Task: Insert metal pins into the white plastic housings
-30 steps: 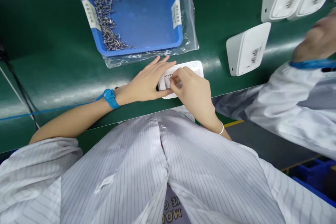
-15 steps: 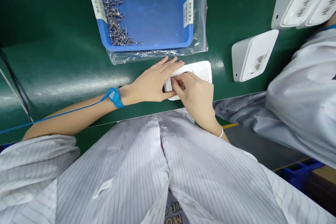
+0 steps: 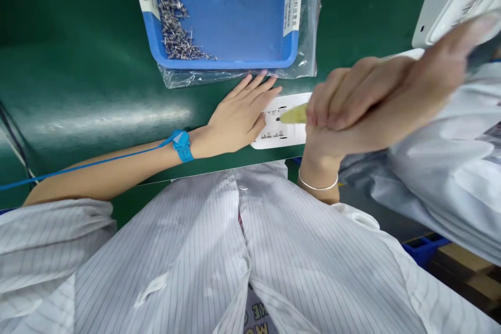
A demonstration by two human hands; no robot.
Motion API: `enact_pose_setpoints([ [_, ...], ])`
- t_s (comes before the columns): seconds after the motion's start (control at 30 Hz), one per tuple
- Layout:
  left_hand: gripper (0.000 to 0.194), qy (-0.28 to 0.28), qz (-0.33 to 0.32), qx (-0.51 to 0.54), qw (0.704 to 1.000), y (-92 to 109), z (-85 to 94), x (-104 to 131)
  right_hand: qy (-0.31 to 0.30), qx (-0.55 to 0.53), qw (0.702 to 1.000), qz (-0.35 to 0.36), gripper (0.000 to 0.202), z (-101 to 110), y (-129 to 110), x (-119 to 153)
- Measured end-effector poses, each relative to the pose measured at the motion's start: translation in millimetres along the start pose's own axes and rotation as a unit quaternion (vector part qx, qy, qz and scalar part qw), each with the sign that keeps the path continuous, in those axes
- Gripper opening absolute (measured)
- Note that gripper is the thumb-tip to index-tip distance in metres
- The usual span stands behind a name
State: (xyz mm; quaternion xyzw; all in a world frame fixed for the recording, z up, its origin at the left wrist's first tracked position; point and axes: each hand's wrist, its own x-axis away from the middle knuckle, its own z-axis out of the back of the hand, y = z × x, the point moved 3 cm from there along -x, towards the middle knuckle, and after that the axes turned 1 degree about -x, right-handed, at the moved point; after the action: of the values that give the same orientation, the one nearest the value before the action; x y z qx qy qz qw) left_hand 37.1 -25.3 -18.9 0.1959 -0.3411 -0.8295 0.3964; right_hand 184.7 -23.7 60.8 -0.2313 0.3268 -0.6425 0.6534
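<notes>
A white plastic part (image 3: pixel 291 135) lies on the green table near its front edge, slotted face up. My left hand (image 3: pixel 237 120) rests flat on the part's left end, fingers spread. Above the part's right side is my right hand (image 3: pixel 364 99), wrapped round a yellowish tapered object (image 3: pixel 295 114) whose tip points left over the middle of the part. Most of that object is hidden inside the fist. Just beyond my left fingertips sits a blue tray (image 3: pixel 235 62) with many small metal screws (image 3: pixel 170 26) along its left side.
Clear plastic bagging (image 3: pixel 309 57) lies under the tray. Another white housing (image 3: pixel 436 5) stands at the upper right, and one more is mostly hidden behind my right hand. A co-worker's grey-white sleeve (image 3: pixel 442 151) is close on the right. A blue cord (image 3: pixel 97 163) runs from my left wrist.
My right hand has lifted off the white part and is now raised to the right, gripping the yellowish object. More of the part's face shows. My left hand stays on it.
</notes>
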Motion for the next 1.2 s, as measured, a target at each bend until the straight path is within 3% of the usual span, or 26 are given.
enact_pose_setpoints([
  [0.1, 0.061, 0.0, -0.002, 0.018, 1.0, -1.5, -2.1, -3.2, 0.132, -0.136, 0.982, -0.003, 0.069, -28.3, 6.5, -23.8],
  [0.2, 0.064, 0.0, 0.005, 0.027, 1.0, -2.5, -4.1, -6.1, 0.139, -0.22, 0.965, 0.011, 0.061, -39.9, 17.4, -36.2],
  [0.37, 0.065, -0.012, 0.008, 0.026, 1.0, -1.2, -7.0, -6.3, 0.003, -0.245, 0.968, -0.05, 0.06, -45.0, 20.7, -36.9],
  [0.43, 0.065, -0.009, 0.008, 0.029, 0.999, 0.4, -6.2, -5.5, 0.026, -0.208, 0.976, -0.066, 0.062, -39.5, 11.4, -31.7],
  [0.53, 0.065, -0.009, 0.016, 0.042, 0.999, 2.5, -4.5, -5.2, 0.083, -0.095, 0.992, -0.027, 0.069, -27.7, -4.4, -21.6],
  [0.67, 0.069, -0.017, 0.024, 0.053, 0.998, 4.9, -3.6, -4.9, -0.035, 0.023, 0.997, 0.068, 0.081, -28.3, -2.9, -12.2],
  [0.73, 0.07, -0.015, 0.027, 0.054, 0.998, 6.0, -2.9, -4.2, -0.061, 0.01, 0.995, 0.08, 0.087, -29.6, 5.5, -9.9],
  [0.87, 0.07, -0.02, 0.037, 0.057, 0.998, 7.4, -1.3, -2.7, -0.059, -0.054, 0.996, 0.048, 0.106, -29.9, 18.5, -9.1],
  [1.03, 0.07, -0.026, 0.034, 0.054, 0.998, 7.8, -0.3, -2.3, -0.148, -0.1, 0.984, 0.026, 0.111, -32.6, 23.6, -8.8],
  [1.1, 0.07, -0.025, 0.035, 0.049, 0.998, 8.0, -0.6, -2.1, -0.144, -0.133, 0.981, 0.016, 0.112, -32.7, 22.2, -9.9],
  [1.2, 0.069, -0.027, 0.035, 0.043, 0.998, 8.4, -1.5, -1.7, -0.09, -0.154, 0.984, 0.011, 0.108, -32.0, 18.6, -14.2],
])
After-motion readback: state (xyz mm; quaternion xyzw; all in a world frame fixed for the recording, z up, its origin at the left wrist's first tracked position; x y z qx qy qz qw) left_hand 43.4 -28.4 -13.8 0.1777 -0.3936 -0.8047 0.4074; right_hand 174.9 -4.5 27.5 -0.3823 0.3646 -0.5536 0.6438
